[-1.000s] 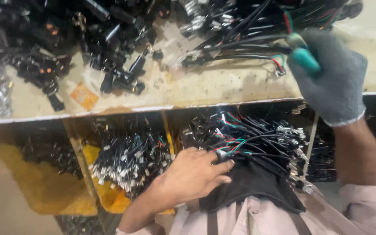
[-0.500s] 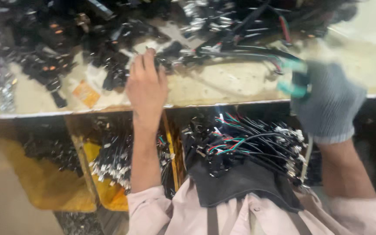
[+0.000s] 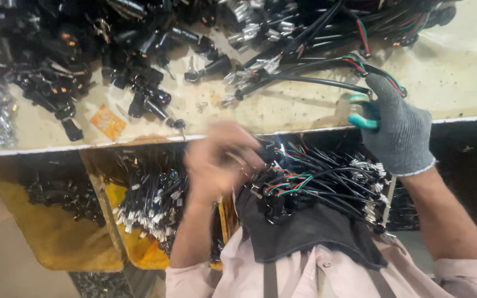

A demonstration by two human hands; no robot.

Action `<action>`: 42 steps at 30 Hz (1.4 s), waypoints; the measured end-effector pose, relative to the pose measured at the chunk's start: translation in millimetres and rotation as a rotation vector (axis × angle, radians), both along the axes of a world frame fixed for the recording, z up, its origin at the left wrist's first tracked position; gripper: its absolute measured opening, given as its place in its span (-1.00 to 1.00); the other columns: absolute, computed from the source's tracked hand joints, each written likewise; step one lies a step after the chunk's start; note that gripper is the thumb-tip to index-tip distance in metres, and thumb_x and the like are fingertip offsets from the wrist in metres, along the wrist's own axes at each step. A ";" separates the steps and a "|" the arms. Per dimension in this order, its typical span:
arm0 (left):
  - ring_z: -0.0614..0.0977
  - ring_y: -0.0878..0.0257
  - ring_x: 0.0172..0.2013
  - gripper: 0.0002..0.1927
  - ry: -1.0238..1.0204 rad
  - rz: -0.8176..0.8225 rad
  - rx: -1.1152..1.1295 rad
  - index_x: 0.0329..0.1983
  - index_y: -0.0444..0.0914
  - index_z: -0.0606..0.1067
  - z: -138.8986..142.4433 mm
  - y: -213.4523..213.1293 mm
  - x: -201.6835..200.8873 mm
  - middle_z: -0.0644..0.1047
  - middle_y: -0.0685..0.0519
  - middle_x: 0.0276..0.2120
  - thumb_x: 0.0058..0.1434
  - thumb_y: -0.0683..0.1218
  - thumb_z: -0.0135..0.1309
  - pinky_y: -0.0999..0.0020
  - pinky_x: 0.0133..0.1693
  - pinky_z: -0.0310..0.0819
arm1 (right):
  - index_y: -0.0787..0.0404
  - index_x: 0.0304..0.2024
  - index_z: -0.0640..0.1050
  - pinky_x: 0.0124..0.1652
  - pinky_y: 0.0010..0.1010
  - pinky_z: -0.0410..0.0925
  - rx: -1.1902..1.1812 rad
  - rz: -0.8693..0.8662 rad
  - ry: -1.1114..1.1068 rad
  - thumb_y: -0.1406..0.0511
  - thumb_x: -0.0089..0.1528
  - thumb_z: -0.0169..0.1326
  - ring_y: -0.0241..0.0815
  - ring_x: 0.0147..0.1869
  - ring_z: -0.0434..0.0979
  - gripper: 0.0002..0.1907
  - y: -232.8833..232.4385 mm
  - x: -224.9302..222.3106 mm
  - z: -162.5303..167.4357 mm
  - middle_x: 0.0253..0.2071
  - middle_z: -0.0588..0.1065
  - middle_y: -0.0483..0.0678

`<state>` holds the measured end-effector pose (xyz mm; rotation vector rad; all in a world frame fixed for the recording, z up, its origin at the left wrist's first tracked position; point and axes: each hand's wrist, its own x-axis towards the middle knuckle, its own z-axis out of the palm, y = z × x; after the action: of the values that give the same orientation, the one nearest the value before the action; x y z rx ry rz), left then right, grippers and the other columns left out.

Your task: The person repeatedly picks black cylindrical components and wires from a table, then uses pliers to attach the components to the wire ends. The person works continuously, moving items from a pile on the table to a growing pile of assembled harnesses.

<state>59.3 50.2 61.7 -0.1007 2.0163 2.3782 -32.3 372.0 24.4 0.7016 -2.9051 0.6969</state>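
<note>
- Across the far half of the scene ran the pale workbench [image 3: 459, 72], its top heaped with black connectors [image 3: 139, 83] at the left and a tangle of black cables [image 3: 305, 49] toward the right.
- Below the bench edge, near left, sat yellow bins [image 3: 56, 237]; the one just right of it held short black leads with metal terminals [image 3: 155, 204].
- On my lap, near centre, lay a dark cloth [image 3: 305, 232] carrying a bundle of black wires with red and green strands [image 3: 316, 182].
- At the right, my right hand [image 3: 396, 129], in a grey knit glove, rested at the bench edge with its fingers curled round teal-handled pliers [image 3: 362, 113], touching a black cable with red and green cores [image 3: 371, 72].
- Near centre, my bare left hand [image 3: 219, 163] was blurred, just beside the left end of the lap bundle; its fingers looked partly bent, but I could not tell whether they gripped anything.
- On the bench, left, lay a small orange tag [image 3: 107, 122].
</note>
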 end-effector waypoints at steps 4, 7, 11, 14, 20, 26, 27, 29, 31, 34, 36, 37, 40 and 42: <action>0.61 0.24 0.02 -0.67 0.132 -0.709 0.409 0.07 -0.19 0.58 25.3 58.6 29.4 0.60 0.03 -0.01 0.26 -0.15 0.36 0.40 0.13 0.50 | 0.27 0.29 0.41 -0.14 -0.20 0.48 -0.004 -0.041 0.069 0.30 0.32 0.39 0.01 -0.14 0.67 -0.42 0.7 4.7 -15.5 -0.09 0.60 0.11; 0.58 0.29 0.07 -0.68 0.064 -0.813 0.581 0.23 -0.16 0.49 25.3 75.4 27.7 0.57 0.08 0.03 0.46 -0.11 0.22 0.36 0.27 0.42 | 0.24 0.30 0.41 -0.14 -0.31 0.52 -0.109 -0.061 0.067 0.37 0.45 0.32 -0.07 -0.09 0.71 -0.55 -8.3 6.9 -9.0 -0.08 0.61 0.07; 0.50 0.36 -0.12 -0.62 -0.158 -0.211 0.411 0.28 -0.18 0.38 -1.4 63.7 7.0 0.50 0.11 -0.09 0.45 -0.06 0.15 0.37 0.06 0.43 | 0.22 0.10 0.50 -0.43 -0.38 0.30 -1.017 -0.343 -0.496 0.39 0.30 0.13 -0.16 -0.45 0.44 -0.70 -29.2 20.2 33.1 -0.35 0.51 0.01; 0.54 0.31 -0.06 -0.65 -0.150 -0.286 0.098 0.23 -0.27 0.49 -12.7 53.0 5.4 0.54 0.07 -0.06 0.46 -0.05 0.09 0.39 0.06 0.45 | 0.15 -0.17 0.50 -0.27 -0.28 0.41 -0.802 0.109 -0.207 0.39 0.20 0.09 -0.01 -0.34 0.56 -0.86 -41.2 26.2 59.9 -0.35 0.51 0.01; 0.57 0.31 0.03 -0.59 -0.266 -0.366 0.143 0.32 -0.30 0.44 -5.4 64.0 10.9 0.60 0.02 0.03 0.49 -0.01 0.01 0.41 0.10 0.48 | 0.07 -0.34 0.60 -0.47 -0.20 0.35 -0.377 0.608 -0.256 0.29 0.02 0.32 0.08 -0.45 0.56 -0.82 -52.4 20.6 43.8 -0.50 0.52 -0.04; 0.75 0.13 -0.04 -0.71 -0.072 -0.175 -0.226 0.18 -0.31 0.43 -6.4 69.0 15.2 0.65 -0.10 0.02 0.44 -0.14 0.10 0.34 0.02 0.61 | 0.14 -0.29 0.53 -0.43 -0.28 0.32 -1.002 0.069 -0.645 0.35 0.13 0.25 0.01 -0.42 0.50 -0.85 -49.6 43.2 42.0 -0.43 0.48 -0.04; 0.75 0.11 -0.04 -0.70 -0.021 -0.194 -0.228 0.18 -0.31 0.44 -6.8 67.6 17.0 0.64 -0.11 0.01 0.43 -0.14 0.12 0.33 0.04 0.60 | 0.14 -0.30 0.52 -0.44 -0.29 0.31 -1.244 0.003 -0.721 0.35 0.14 0.24 0.00 -0.43 0.48 -0.86 -48.4 48.7 46.0 -0.44 0.48 -0.04; 0.74 0.07 -0.03 -0.69 0.077 -0.246 -0.239 0.18 -0.30 0.47 -6.1 65.4 19.6 0.64 -0.13 -0.01 0.42 -0.15 0.17 0.32 0.07 0.59 | 0.16 -0.30 0.51 -0.46 -0.31 0.30 -1.622 0.008 -0.769 0.34 0.16 0.23 -0.03 -0.45 0.46 -0.87 -44.3 58.7 54.7 -0.45 0.46 -0.04; 0.74 0.06 -0.03 -0.68 0.073 -0.287 -0.221 0.16 -0.31 0.45 -3.9 66.7 19.6 0.64 -0.13 -0.02 0.39 -0.14 0.17 0.34 0.05 0.58 | 0.17 -0.31 0.50 -0.48 -0.32 0.28 -1.717 0.052 -0.866 0.34 0.18 0.22 -0.06 -0.48 0.43 -0.87 -44.1 64.9 58.2 -0.46 0.45 -0.04; 0.74 0.06 -0.12 -0.63 0.134 -0.333 -0.205 0.17 -0.30 0.42 1.2 75.8 14.2 0.63 -0.12 -0.11 0.39 -0.08 0.19 0.29 -0.03 0.60 | 0.20 -0.32 0.48 -0.51 -0.35 0.26 -1.757 0.039 -0.964 0.34 0.20 0.20 -0.10 -0.51 0.39 -0.87 -48.4 60.0 57.7 -0.47 0.44 -0.05; 0.70 0.02 -0.28 -0.54 0.156 -0.411 -0.484 0.25 -0.30 0.39 6.2 82.3 13.0 0.60 -0.11 -0.24 0.38 -0.02 0.18 0.21 -0.17 0.58 | 0.21 -0.32 0.47 -0.53 -0.37 0.24 -1.707 -0.029 -0.952 0.34 0.22 0.19 -0.13 -0.53 0.37 -0.86 -53.2 44.9 56.5 -0.48 0.43 -0.05; 0.66 -0.01 -0.39 -0.48 0.203 -0.527 -0.770 0.31 -0.30 0.38 9.2 84.6 13.9 0.58 -0.11 -0.33 0.36 0.01 0.16 0.16 -0.29 0.54 | 0.22 -0.33 0.46 -0.54 -0.38 0.23 -1.605 -0.070 -0.884 0.34 0.23 0.19 -0.15 -0.55 0.35 -0.86 -53.6 32.0 56.4 -0.48 0.42 -0.05; 0.61 0.04 -0.53 -0.33 0.188 -0.719 -1.299 0.46 -0.28 0.29 17.1 78.6 15.3 0.54 -0.05 -0.49 0.33 0.02 0.10 0.15 -0.44 0.50 | 0.24 -0.34 0.45 -0.57 -0.41 0.21 -0.832 -0.070 -0.327 0.34 0.26 0.17 -0.19 -0.58 0.31 -0.84 -54.5 -11.2 55.7 -0.49 0.40 -0.05; 0.60 0.05 -0.54 -0.30 0.141 -0.716 -1.432 0.45 -0.22 0.30 20.0 64.0 8.6 0.53 -0.01 -0.51 0.26 0.09 0.09 0.12 -0.46 0.48 | 0.27 -0.27 0.51 -0.54 -0.33 0.28 -0.200 0.080 0.074 0.31 0.22 0.29 -0.10 -0.53 0.42 -0.79 -48.8 -39.0 51.3 -0.39 0.47 0.03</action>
<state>67.9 114.2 81.7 0.6349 2.6650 0.3183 -71.3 323.2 75.7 0.8040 -2.7039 0.9336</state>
